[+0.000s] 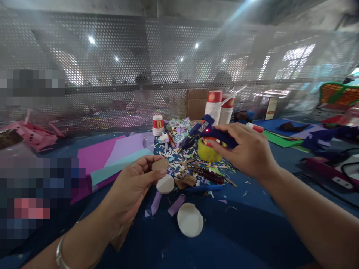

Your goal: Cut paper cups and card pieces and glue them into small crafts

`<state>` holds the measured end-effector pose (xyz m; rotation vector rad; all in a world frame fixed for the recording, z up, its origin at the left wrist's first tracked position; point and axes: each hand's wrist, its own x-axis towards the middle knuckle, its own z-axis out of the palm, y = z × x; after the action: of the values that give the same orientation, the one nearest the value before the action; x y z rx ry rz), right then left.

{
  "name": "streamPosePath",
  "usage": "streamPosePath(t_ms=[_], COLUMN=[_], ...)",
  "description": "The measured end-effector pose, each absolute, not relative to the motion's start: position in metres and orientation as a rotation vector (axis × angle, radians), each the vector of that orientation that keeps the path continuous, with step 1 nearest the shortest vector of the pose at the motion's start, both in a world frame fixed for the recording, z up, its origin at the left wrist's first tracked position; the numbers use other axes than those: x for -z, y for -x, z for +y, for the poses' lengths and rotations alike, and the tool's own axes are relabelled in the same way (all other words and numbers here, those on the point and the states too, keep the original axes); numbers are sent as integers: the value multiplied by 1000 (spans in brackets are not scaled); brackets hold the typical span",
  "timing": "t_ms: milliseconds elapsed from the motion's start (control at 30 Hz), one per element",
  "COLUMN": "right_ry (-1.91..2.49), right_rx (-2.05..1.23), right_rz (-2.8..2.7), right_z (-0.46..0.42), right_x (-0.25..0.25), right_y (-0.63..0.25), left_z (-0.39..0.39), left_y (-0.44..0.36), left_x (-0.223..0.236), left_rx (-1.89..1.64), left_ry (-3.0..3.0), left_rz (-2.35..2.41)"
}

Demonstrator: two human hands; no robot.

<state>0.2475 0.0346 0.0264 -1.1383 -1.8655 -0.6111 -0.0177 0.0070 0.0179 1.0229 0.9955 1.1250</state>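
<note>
My left hand [137, 177] pinches a small brown cardboard disc [160, 164] between thumb and fingers. A blue hot glue gun [206, 129] with a lit red light has its handle between the thumb and fingers of my right hand [246, 149]. Its nozzle points down and left, over paper scraps. Just behind the gun's handle sits a yellow ring-shaped holder [209, 154], partly hidden by my thumb. Below the cardboard disc lies a white paper disc [165, 184]. Nearer me is a larger white round paper piece [190, 220]. Purple paper strips [177, 204] lie between them.
Stacked red-and-white paper cups [214, 108] stand before a perforated metal screen [112, 67]. Coloured paper sheets [112, 157] lie left, with a pink paper craft [36, 132] beyond. A blue pen-like stick [204, 188] lies among scraps. A purple power strip [331, 173] with cables is right. Another person is at left.
</note>
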Motion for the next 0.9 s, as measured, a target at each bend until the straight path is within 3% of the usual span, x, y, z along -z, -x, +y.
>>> streamPosePath(t_ms=[500,900], right_ry=[1613,1493], right_rx=[759,721], right_rz=[-1726,-1961], right_z=[73,82], right_x=[-22,-5], right_y=[-303,-297], left_z=[6,1], left_y=[17,15], left_x=[-19,-19], left_rx=[-1184,-1157], left_ry=[-1163,-1261], left_rz=[1102,1112])
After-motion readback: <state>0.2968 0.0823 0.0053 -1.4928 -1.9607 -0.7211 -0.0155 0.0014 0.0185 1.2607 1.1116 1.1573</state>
